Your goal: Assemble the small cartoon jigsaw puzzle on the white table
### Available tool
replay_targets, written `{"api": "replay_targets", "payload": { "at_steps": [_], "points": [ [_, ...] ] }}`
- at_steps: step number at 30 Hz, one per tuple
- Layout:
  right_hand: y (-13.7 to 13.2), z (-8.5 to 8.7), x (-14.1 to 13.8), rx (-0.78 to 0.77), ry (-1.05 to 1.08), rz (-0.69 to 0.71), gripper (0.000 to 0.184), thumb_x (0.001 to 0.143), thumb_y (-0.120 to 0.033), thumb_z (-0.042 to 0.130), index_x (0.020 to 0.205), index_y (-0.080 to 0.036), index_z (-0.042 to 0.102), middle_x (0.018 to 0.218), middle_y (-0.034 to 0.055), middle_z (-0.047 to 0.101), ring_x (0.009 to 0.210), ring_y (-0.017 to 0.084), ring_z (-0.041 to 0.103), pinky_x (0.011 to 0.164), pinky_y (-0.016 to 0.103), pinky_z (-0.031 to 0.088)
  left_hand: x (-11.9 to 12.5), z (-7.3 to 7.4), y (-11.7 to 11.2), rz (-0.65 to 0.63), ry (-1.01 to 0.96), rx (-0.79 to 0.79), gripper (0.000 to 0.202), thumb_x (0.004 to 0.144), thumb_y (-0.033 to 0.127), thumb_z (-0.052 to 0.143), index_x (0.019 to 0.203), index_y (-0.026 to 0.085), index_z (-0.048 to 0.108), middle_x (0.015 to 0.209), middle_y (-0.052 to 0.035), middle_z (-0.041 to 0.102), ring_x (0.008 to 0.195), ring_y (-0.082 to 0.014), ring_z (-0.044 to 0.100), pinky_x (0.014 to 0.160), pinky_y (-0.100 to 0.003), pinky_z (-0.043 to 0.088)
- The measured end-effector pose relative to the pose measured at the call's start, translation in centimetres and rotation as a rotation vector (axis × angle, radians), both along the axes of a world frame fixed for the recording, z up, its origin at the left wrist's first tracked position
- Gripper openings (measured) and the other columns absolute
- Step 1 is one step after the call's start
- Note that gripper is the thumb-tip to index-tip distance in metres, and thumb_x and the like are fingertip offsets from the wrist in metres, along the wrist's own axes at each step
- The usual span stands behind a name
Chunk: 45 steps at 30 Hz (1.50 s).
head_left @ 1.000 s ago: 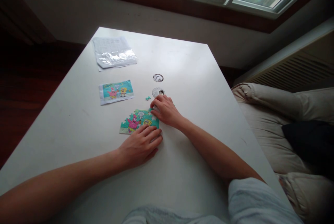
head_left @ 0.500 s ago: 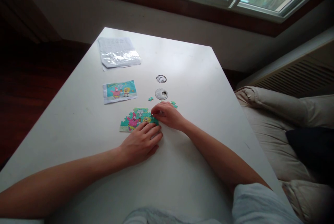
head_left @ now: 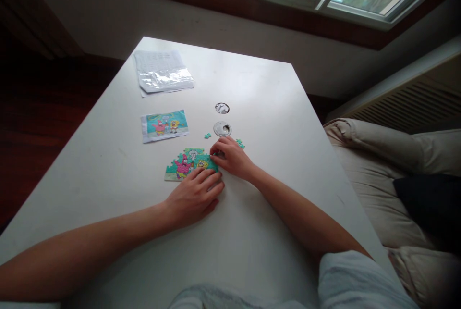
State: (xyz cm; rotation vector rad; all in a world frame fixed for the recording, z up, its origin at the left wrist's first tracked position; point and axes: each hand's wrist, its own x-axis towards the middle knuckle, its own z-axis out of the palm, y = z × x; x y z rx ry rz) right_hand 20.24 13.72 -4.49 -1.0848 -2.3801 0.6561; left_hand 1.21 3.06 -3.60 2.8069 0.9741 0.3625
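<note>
A partly assembled jigsaw puzzle [head_left: 183,166] lies on the white table, showing a pink starfish, a pale-headed figure and a yellow sponge character. Its top and left outlines are jagged. My left hand [head_left: 197,192] lies flat over the puzzle's lower right part, fingers stretched out, covering some of it. At the upper right edge, the thumb and fingers of my right hand [head_left: 229,156] are pinched together on a puzzle piece mostly hidden by the fingertips. Beyond the hands lie a loose teal piece [head_left: 208,136] and a few green pieces [head_left: 240,143], partly hidden behind my right hand.
A printed reference picture [head_left: 165,125] lies left of the puzzle. Farther back is a clear plastic bag with paper [head_left: 164,72]. Two round cable holes [head_left: 222,129] are set in the table [head_left: 259,102]. A beige sofa [head_left: 370,179] stands along the right side.
My right hand has shifted slightly up and right at the puzzle's edge, its fingers still pinched. My left hand stays in place on the puzzle.
</note>
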Motion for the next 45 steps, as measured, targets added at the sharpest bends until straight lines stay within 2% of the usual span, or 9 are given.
{"api": "replay_targets", "payload": {
  "at_steps": [15,20,25,33,39,45],
  "points": [
    [-0.1,-0.2,-0.2,0.042,-0.091,-0.031,0.002,0.090,-0.023,0.068,0.089,-0.023,0.069,0.095,0.0056,0.062,0.099,0.023,0.053,0.090,0.036,0.039,0.0,0.1,0.0,0.007,0.012,-0.014,0.030,0.097,0.025,0.054,0.125,0.017,0.059,0.139,-0.0127,0.058,0.130,-0.0305,0.050,0.112,-0.050,0.039],
    [0.3,-0.2,0.1,0.109,-0.041,-0.094,0.008,0.093,-0.019,0.062,0.088,-0.022,0.068,0.089,0.0044,0.066,0.093,0.022,0.054,0.088,0.036,0.037,-0.1,0.1,0.0,0.006,-0.004,-0.008,0.030,0.097,0.025,0.055,0.126,0.017,0.060,0.140,-0.0125,0.058,0.130,-0.0305,0.051,0.113,-0.051,0.039],
    [1.8,-0.2,1.3,0.109,0.048,-0.194,0.007,0.092,-0.020,0.061,0.090,-0.022,0.067,0.084,0.0025,0.067,0.085,0.020,0.055,0.086,0.035,0.037,-0.3,0.0,0.1,0.005,-0.024,-0.002,0.029,0.097,0.024,0.053,0.124,0.017,0.061,0.144,-0.0127,0.055,0.132,-0.0302,0.049,0.114,-0.050,0.041],
    [3.3,-0.9,2.5,0.137,0.032,-0.277,0.007,0.089,-0.021,0.061,0.089,-0.022,0.067,0.084,0.0028,0.068,0.085,0.021,0.056,0.086,0.035,0.037,-0.4,-0.3,0.4,0.194,0.005,0.027,0.035,0.096,0.027,0.057,0.129,0.018,0.059,0.145,-0.0150,0.053,0.135,-0.0329,0.047,0.118,-0.056,0.035],
    [3.2,-0.9,2.4,0.143,0.016,-0.256,0.007,0.090,-0.023,0.061,0.088,-0.021,0.067,0.084,0.0024,0.068,0.085,0.020,0.055,0.085,0.035,0.036,-0.3,-0.4,0.3,0.217,0.007,0.019,0.037,0.096,0.028,0.056,0.132,0.018,0.059,0.150,-0.0162,0.049,0.137,-0.0335,0.047,0.116,-0.054,0.039],
    [3.2,-1.1,2.3,0.133,0.004,-0.254,0.008,0.091,-0.023,0.061,0.089,-0.022,0.068,0.085,0.0028,0.068,0.086,0.021,0.056,0.086,0.035,0.036,-0.3,-0.4,0.1,0.244,0.045,0.033,0.041,0.096,0.031,0.057,0.135,0.017,0.057,0.152,-0.0169,0.048,0.140,-0.0351,0.045,0.117,-0.054,0.037]
  ]
}}
